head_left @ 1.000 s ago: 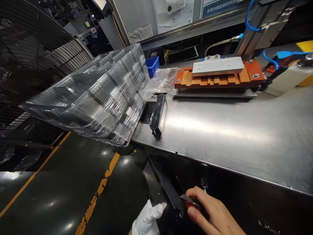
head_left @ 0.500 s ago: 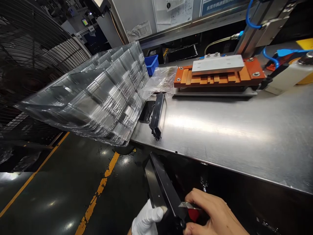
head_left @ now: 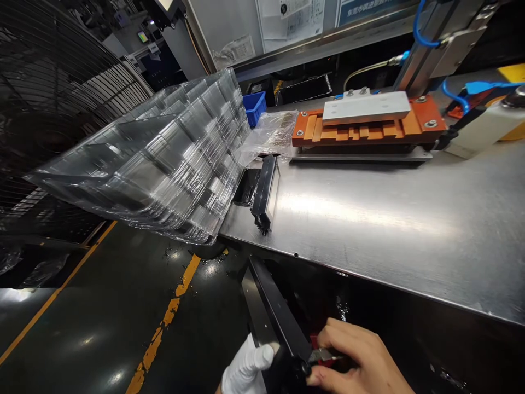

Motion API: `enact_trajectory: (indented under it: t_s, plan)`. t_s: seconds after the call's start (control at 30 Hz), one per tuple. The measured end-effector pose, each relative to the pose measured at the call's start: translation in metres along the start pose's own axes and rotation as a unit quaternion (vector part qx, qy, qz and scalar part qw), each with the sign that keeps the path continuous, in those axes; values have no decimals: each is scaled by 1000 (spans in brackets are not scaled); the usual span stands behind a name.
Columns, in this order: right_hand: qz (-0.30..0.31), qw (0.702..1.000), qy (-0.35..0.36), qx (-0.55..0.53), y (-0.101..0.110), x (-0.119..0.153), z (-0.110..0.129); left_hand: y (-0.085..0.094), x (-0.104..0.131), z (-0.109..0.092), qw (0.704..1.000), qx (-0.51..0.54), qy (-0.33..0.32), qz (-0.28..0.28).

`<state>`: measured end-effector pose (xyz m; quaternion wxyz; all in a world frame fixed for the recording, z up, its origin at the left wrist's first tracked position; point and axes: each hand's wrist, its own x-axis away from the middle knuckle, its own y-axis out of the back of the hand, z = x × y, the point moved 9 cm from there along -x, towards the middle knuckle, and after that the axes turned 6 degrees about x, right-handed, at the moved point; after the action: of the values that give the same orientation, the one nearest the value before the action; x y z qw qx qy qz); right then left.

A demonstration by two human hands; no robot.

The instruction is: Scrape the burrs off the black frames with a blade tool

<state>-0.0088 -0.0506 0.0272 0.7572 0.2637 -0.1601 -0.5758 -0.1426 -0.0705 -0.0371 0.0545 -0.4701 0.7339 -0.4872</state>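
My left hand (head_left: 246, 368), in a white glove, grips the lower end of a long black part with a flat metallic strip (head_left: 275, 314) along one side. The part slants up and away, below the bench's front edge. My bare right hand (head_left: 361, 358) is closed on a small thin metal blade (head_left: 323, 355), held against the near end of the part, by a round black knob. Something red shows behind the blade, mostly hidden. A similar black part (head_left: 266, 191) lies on the steel bench (head_left: 369, 219).
Left of the bench part stands a tall stack of clear plastic trays (head_left: 184, 158). An orange fixture (head_left: 365, 128) with a silver block sits at the back. A white bottle (head_left: 484, 128) stands at right, a blue bin (head_left: 255, 108) behind, and a large fan (head_left: 61, 93) at far left.
My right hand has turned and shifted slightly, bringing the blade lower against the near end of the part. The left hand and the part have barely moved.
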Motion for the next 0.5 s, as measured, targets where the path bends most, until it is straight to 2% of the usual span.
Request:
enact_trajectory:
  t_s: [0.07, 0.13, 0.23, 0.3, 0.4, 0.5]
  plan:
    - [-19, 1000, 4, -10, 7, 0, 4, 2, 1, -1, 1000, -4, -7, -1]
    - [-2, 997, -28, -68, 8, 0, 1, 8, 1, -1, 1000, 2, -10, -30]
    - [41, 979, -104, -169, -1, 3, -8, 17, 2, 1, 996, 43, -10, -82]
    - [56, 972, -132, -188, -10, 5, -14, 18, 2, 4, 992, 69, 3, -102]
    - [55, 981, -113, -148, -20, 4, -19, 18, 3, 6, 990, 81, 0, -115]
    - [-14, 996, -48, -68, -15, 0, -17, 17, 5, 10, 988, 95, 10, -117]
